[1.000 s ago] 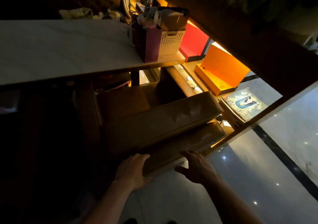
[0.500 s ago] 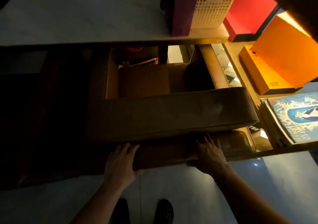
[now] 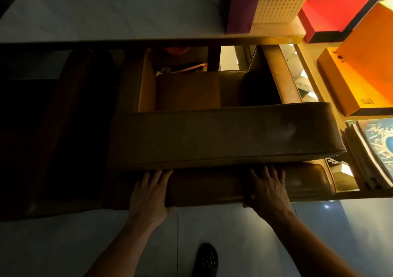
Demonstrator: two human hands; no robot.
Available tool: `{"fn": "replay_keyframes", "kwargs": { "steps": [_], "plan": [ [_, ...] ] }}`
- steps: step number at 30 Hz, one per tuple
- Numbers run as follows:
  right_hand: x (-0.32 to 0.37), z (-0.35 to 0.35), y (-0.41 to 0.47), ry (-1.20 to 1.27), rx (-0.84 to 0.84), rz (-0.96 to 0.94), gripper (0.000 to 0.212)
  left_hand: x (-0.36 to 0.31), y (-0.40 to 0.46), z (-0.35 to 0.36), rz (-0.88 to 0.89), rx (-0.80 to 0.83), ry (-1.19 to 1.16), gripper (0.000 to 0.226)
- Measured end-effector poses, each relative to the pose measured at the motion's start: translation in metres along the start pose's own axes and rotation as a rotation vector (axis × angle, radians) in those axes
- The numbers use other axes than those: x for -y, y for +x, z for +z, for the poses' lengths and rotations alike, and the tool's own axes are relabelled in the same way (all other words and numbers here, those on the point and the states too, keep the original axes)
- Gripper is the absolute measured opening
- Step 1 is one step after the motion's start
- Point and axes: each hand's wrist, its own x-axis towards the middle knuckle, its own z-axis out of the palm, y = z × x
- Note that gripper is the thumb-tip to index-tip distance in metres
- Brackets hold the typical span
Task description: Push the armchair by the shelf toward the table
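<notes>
A brown leather armchair (image 3: 225, 136) stands tucked under a pale table (image 3: 106, 10), its thick back rail toward me. Below that rail runs a lower padded bar (image 3: 212, 187). My left hand (image 3: 148, 193) holds the bar's left end, fingers laid over the top and thumb under its lower edge. My right hand (image 3: 269, 191) holds the bar right of its middle, fingers spread on top and thumb hooked beneath. The seat cushion (image 3: 191, 89) shows beyond the rail.
On the table's right end stand a purple bag (image 3: 240, 6) and a white perforated basket (image 3: 280, 0). Red box (image 3: 336, 4), orange box (image 3: 361, 72) and stacked magazines (image 3: 370, 155) fill a lit shelf at right. A black shoe (image 3: 206, 259) rests on the glossy floor.
My view has tipped downward and closer to the chair. Both hands have slid further onto the lower padded bar, from its edge to lying over its top.
</notes>
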Motion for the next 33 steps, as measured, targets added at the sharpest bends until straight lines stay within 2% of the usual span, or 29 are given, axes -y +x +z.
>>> {"fn": "replay_keyframes", "kwargs": {
  "steps": [8,13,26,33],
  "plan": [
    [0.007,0.009,0.001,-0.024,-0.046,-0.010,0.124,0.018,0.001,0.013,0.099,-0.074,-0.049,0.098],
    [0.018,0.013,-0.001,-0.025,-0.029,0.002,0.115,0.031,-0.002,0.015,0.120,-0.093,-0.064,0.094],
    [0.117,0.054,-0.040,0.038,-0.014,0.020,0.115,0.133,-0.047,0.017,0.121,-0.118,-0.097,0.092],
    [0.137,0.064,-0.060,0.029,-0.019,-0.016,0.113,0.154,-0.079,0.023,0.092,-0.108,-0.104,0.091]
  ]
}}
